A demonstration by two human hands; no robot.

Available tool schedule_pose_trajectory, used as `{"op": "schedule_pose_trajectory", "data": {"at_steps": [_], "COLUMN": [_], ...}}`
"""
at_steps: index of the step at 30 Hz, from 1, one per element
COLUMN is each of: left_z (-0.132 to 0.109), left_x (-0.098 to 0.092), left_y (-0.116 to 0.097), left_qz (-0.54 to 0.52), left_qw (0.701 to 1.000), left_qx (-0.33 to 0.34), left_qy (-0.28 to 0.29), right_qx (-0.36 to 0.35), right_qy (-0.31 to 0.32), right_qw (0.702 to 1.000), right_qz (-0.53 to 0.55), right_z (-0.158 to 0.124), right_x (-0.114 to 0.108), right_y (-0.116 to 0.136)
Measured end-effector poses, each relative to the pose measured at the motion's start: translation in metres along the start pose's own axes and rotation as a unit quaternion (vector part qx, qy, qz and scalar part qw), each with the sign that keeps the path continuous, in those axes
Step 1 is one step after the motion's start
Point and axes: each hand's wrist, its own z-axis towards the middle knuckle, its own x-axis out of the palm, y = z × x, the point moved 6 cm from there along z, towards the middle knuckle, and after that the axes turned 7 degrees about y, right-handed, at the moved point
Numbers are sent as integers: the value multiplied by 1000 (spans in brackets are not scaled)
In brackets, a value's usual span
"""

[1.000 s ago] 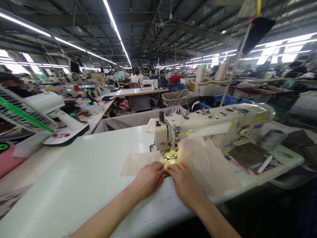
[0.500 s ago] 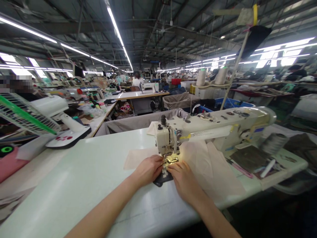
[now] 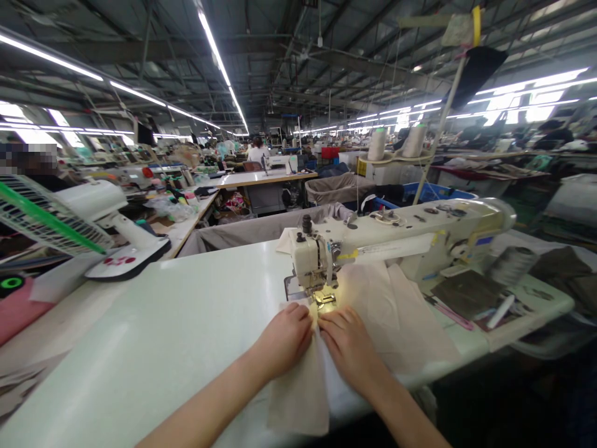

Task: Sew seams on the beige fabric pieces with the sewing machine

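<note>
A pale beige fabric piece [image 3: 298,401] lies on the table just in front of the needle area of a white sewing machine [image 3: 310,258], its near end pointing towards me. My left hand [image 3: 286,339] is closed on its upper part, fingers curled and the thumb side inward. Close beside it, my right hand [image 3: 347,341] has its fingertips pinched at the fabric's right edge, by the lit presser foot [image 3: 325,300]. The fingertips partly hide the fabric between the hands. More beige fabric [image 3: 389,317] spreads under the machine's arm, to the right.
On the left stands a white fan [image 3: 128,249] with a green-striped guard. Pink-handled snips [image 3: 454,316], a dark cloth [image 3: 466,292] and a grey thread cone [image 3: 512,266] lie at the right. Behind the machine are a cloth-lined bin [image 3: 242,229] and thread cones on a stand [image 3: 394,159].
The fabric piece that lay left of the needle now stretches towards me, covering the dark plate in front. My left hand has come slightly nearer; the right stays almost in place.
</note>
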Motion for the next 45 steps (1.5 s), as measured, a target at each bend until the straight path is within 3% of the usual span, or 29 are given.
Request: {"op": "schedule_pose_trajectory", "data": {"at_steps": [4,15,27,35,39,42,45], "left_z": [-4,-13,15,20,17,13,9], "left_x": [3,1,-3,-6,0,13,29], "left_y": [-10,-3,27,33,30,27,25], "left_qz": [0,-70,-45,-33,-39,-40,-22], "left_qw": [1000,995,998,998,997,993,993], "left_qx": [-3,48,30,19,-7,-44,-74], "left_qy": [10,-47,-45,-47,-65,-100,-95], "right_qx": [-3,-8,16,17,5,-5,-13], "right_qy": [4,9,14,7,-3,-8,-16], "right_qw": [1000,999,993,992,994,995,994], "right_qz": [-6,-48,-115,-122,-113,-98,-106], "right_z": [-3,-4,33,31,22,14,5], "right_x": [0,2,-1,-1,0,3,4], "right_y": [3,8,-6,-6,-5,-6,-7]}}
